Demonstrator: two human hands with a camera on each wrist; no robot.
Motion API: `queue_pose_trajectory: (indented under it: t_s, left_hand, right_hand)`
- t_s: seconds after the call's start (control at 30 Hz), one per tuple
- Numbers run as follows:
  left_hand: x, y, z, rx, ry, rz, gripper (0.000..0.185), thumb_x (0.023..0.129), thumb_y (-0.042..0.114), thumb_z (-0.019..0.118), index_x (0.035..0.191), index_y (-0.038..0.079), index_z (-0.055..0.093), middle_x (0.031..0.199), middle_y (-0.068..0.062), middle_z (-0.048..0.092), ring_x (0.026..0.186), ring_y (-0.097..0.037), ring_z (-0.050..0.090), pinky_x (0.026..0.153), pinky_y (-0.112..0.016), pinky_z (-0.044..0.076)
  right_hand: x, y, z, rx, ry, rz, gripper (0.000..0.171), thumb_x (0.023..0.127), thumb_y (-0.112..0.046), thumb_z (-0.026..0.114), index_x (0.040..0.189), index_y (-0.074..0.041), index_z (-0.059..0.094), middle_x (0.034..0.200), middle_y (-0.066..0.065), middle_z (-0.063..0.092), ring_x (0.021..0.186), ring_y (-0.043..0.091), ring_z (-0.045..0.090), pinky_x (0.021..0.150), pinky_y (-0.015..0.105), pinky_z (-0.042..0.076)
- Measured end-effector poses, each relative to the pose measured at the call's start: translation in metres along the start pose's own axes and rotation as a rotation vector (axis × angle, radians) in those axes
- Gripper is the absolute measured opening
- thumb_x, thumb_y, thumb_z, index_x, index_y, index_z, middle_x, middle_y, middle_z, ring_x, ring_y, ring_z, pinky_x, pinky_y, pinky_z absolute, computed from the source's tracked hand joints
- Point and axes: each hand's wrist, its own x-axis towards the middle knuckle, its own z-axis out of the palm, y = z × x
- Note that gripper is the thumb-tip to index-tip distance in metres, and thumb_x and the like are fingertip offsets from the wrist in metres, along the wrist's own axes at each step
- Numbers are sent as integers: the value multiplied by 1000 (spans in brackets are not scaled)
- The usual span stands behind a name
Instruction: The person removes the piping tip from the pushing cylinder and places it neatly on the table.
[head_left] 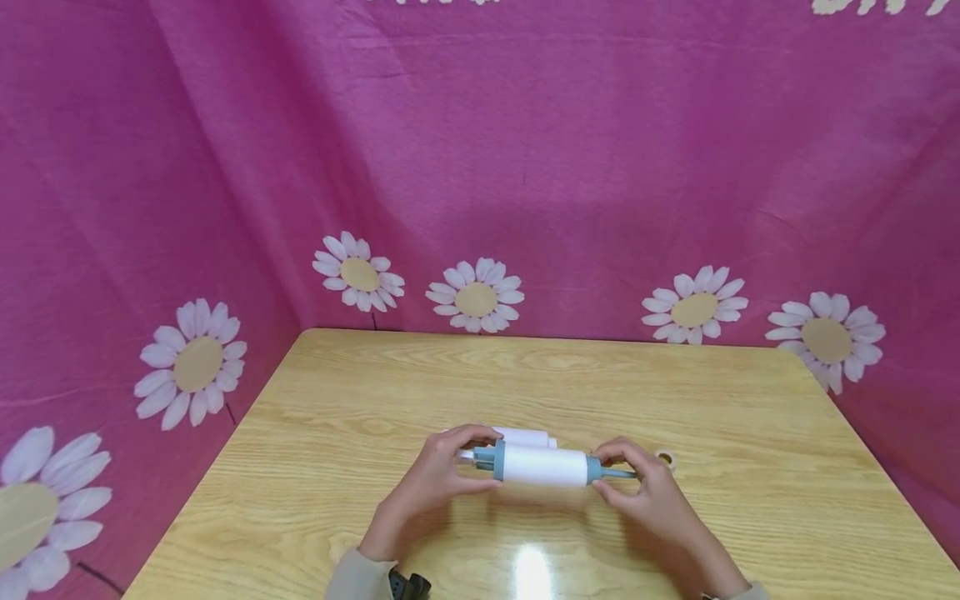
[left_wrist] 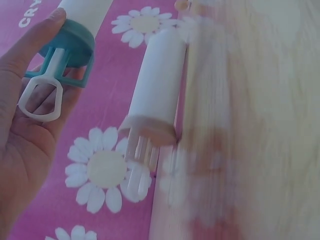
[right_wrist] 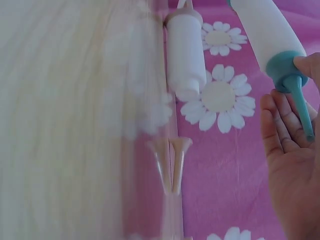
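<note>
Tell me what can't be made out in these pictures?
- Second syringe: head view, mostly hidden behind the teal syringe.
- Small ring: head view, too small to identify, partly behind the right hand.
- Table: both wrist views, blurred.
- Left hand: its grip on the plunger shows only partly in the left wrist view.

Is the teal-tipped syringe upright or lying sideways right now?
Sideways: the teal-tipped syringe is held level just above the table, left hand at its plunger end, right hand at its nozzle.
</note>
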Motion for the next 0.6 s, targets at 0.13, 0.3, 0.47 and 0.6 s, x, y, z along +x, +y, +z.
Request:
queue_pose_trajectory:
  t_s: [0.13, 0.3, 0.47, 0.6]
  left_hand:
    - [3, 1, 9, -17, -2, -3, 54, 71, 17, 88, 120, 14, 63, 117, -3, 70, 103, -14, 66, 89, -25, 56]
    - [3, 0, 15, 0, 17, -7, 54, 72, 18, 88, 120, 16, 64, 116, -1, 71, 102, -13, 65, 90, -27, 54]
    - [3, -1, 17, 50, 53, 37, 54, 70, 18, 88, 119, 15, 67, 114, -1, 73, 100, -14, 65, 88, -27, 53]
    - [3, -1, 18, 33, 66, 64, 53, 70, 15, 89, 118, 13, 67, 112, -2, 73, 98, -12, 65, 85, -25, 54]
  right_hand:
    - [-5, 4, -8, -12, 12, -18, 43, 72, 14, 77, 105, -9, 63, 101, 1, 66, 93, 0, 60, 81, 13, 52]
    - [-8, 6, -10, -15, 15, -30, 43, 71, 14, 78, 104, -10, 63, 101, -1, 67, 93, -1, 60, 82, 12, 52]
    - [-8, 6, -11, 15, 6, -30, 41, 73, 14, 76, 106, -8, 63, 102, 1, 67, 94, 0, 60, 82, 12, 52]
    - [-8, 7, -13, 58, -21, -17, 39, 76, 13, 74, 108, -6, 63, 104, 2, 67, 95, 1, 61, 85, 14, 52]
